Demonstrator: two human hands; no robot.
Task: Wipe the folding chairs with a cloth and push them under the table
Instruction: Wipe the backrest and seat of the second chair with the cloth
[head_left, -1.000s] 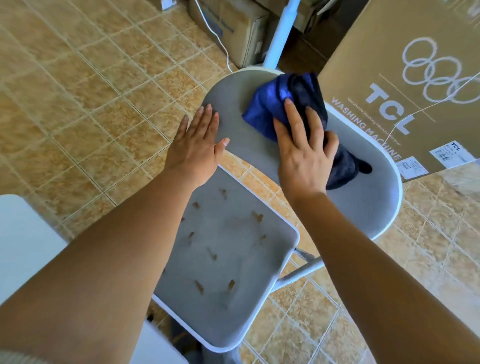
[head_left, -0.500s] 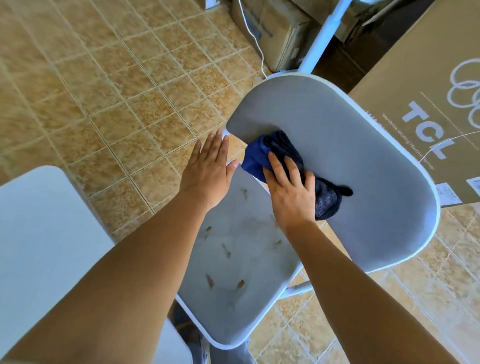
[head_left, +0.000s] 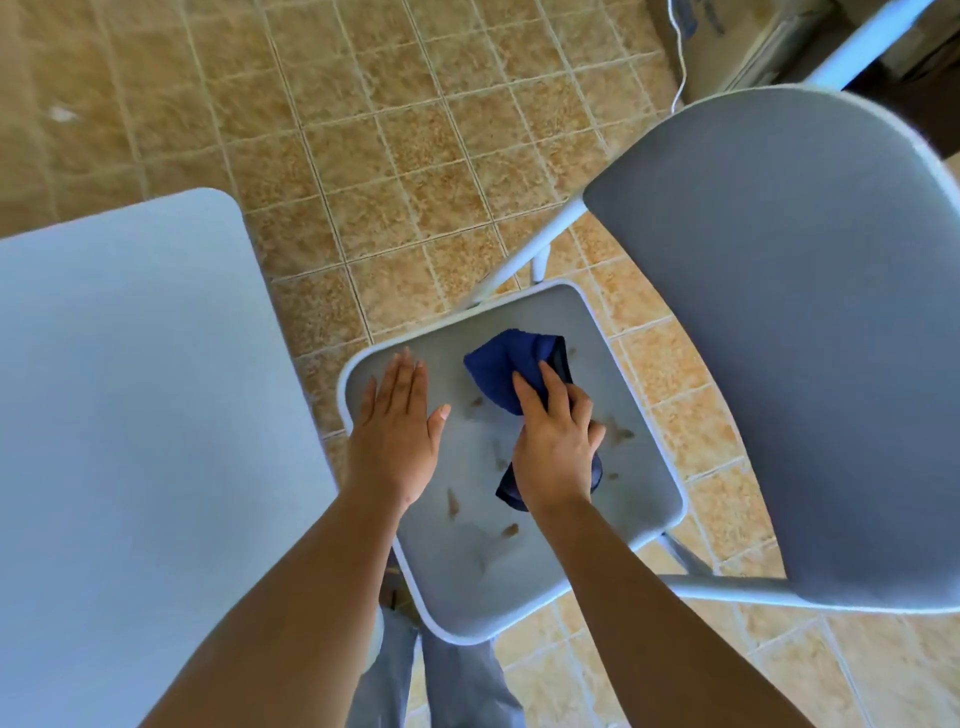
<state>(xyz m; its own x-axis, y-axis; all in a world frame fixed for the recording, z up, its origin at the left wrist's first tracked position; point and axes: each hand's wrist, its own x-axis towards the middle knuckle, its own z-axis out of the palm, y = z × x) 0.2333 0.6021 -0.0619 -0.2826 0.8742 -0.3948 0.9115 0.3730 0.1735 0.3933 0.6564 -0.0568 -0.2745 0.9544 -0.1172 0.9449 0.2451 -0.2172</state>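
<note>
A grey folding chair stands below me, its seat (head_left: 524, 571) speckled with small brown bits and its wide backrest (head_left: 789, 338) rising at the right. My right hand (head_left: 556, 447) presses a dark blue cloth (head_left: 506, 371) onto the middle of the seat, fingers curled over it. My left hand (head_left: 397, 431) lies flat on the seat's left edge, fingers together, holding nothing. The white table (head_left: 130, 441) fills the left side, its corner close to the chair seat.
Tan tiled floor (head_left: 415, 156) stretches behind the chair. A cardboard box (head_left: 722, 47) and a white cable (head_left: 680, 57) sit at the top right, next to a white pole (head_left: 872, 41). My legs show under the seat's front edge.
My right hand has slid the cloth down off the backrest onto the seat. My left hand moved from the backrest's edge to the seat's left rim. My view tilted downward.
</note>
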